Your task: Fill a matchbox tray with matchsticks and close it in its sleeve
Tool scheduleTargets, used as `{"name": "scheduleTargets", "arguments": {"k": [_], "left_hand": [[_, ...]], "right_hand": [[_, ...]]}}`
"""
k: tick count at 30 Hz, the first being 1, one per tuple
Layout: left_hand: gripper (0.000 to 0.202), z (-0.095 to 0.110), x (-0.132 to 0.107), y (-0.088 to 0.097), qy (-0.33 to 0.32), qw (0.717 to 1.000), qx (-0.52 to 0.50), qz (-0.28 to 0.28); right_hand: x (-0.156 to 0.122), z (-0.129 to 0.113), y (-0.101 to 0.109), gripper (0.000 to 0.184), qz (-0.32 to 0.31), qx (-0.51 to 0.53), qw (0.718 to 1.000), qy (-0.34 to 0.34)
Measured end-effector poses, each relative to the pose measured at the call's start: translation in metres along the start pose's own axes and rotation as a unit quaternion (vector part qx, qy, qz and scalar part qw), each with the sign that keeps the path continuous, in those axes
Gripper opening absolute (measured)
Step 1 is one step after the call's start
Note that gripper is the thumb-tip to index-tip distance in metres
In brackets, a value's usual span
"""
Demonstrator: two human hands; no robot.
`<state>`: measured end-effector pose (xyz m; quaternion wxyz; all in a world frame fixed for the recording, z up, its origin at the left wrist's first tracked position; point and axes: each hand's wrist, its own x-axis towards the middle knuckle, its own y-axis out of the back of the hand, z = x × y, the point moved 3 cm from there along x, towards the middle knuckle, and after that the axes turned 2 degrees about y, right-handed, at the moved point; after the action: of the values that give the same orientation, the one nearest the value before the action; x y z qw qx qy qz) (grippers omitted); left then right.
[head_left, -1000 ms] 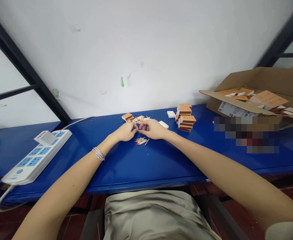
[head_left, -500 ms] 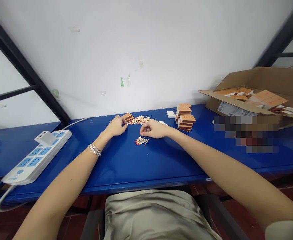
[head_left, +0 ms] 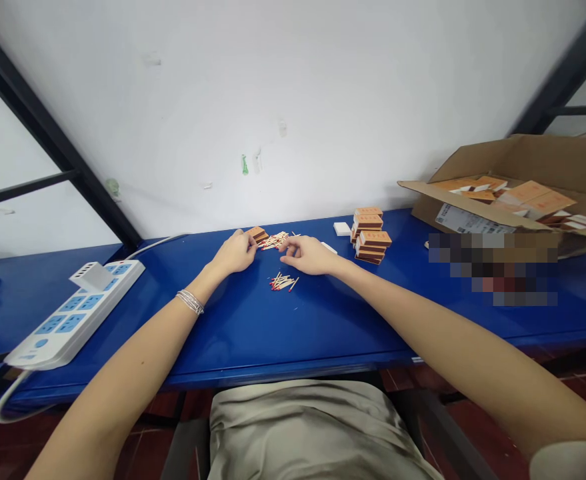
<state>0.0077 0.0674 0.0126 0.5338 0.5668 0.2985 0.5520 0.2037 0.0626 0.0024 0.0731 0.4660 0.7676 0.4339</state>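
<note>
On the blue table (head_left: 253, 327), my left hand (head_left: 233, 253) rests with curled fingers at the left edge of a loose pile of matches (head_left: 275, 240), beside an orange matchbox (head_left: 257, 233). My right hand (head_left: 307, 255) reaches into the same pile from the right, fingertips pinched at the matches. What each hand grips is too small to make out. A smaller bundle of red-tipped matches (head_left: 283, 283) lies just in front of both hands. A stack of orange matchboxes (head_left: 370, 239) stands right of my right hand.
A white and blue power strip (head_left: 73, 312) lies at the left with its cable. An open cardboard box (head_left: 527, 193) holding more matchboxes sits at the far right. A small white tray (head_left: 342, 228) lies behind the stack. The wall is right behind the table.
My hands parted above the small bundle. The left one went back and left to the far pile. The right one then reached forward to the same pile.
</note>
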Motion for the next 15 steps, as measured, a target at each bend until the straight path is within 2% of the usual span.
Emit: {"name": "scheduleTargets", "arguments": {"k": [2, 4, 8, 11, 13, 15], "left_hand": [[0.013, 0.011, -0.003, 0.000, -0.026, 0.999, -0.038, -0.017], [0.014, 0.024, -0.007, -0.002, -0.047, 0.993, -0.092, -0.055], [0.016, 0.040, -0.009, -0.007, -0.068, 0.981, -0.153, -0.095], [0.021, 0.032, -0.006, -0.007, -0.043, 0.986, -0.140, -0.074], [0.020, 0.019, -0.003, -0.005, -0.025, 0.995, -0.097, -0.025], [0.018, 0.006, -0.001, -0.005, -0.021, 0.998, -0.052, -0.010]], "right_hand": [[0.000, 0.001, 0.001, 0.032, 0.029, -0.009, 1.000, -0.007], [0.001, 0.002, -0.001, 0.034, 0.023, -0.012, 1.000, 0.009], [0.002, 0.003, -0.004, 0.012, -0.012, -0.039, 0.999, 0.035], [0.000, -0.001, -0.002, 0.012, -0.041, -0.031, 0.998, 0.043], [-0.001, -0.004, -0.001, 0.012, -0.085, -0.018, 0.995, 0.052], [-0.003, -0.007, -0.001, 0.014, -0.137, 0.000, 0.989, 0.062]]}}
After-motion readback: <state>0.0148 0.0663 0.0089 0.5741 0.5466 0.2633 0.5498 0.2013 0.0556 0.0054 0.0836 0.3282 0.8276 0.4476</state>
